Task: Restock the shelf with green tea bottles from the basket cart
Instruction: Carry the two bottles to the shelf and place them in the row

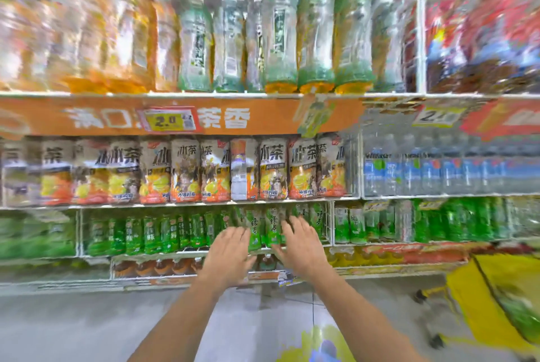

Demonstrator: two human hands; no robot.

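Motion blur smears the orange bottles (87, 34) at top left and the red packs (482, 31) at top right, so their labels cannot be read. The left hand (230, 253) and right hand (301, 244) cover the lower parts of the green tea bottles (273, 227). Whether the fingers (295, 222) touch them is unclear. The right edge cuts off the yellow cart (496, 297).

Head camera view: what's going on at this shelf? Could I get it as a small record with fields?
place: shop shelf stocked with bottled drinks
left grip: bare hand, fingers straight, reaching at the green tea bottles
right grip: bare hand, fingers spread, beside the same bottles
contact: too blurred to tell whether the fingers touch
row above: iced tea bottles
basket cart: yellow, lower right, contents too blurred
price tag: reads 2.0
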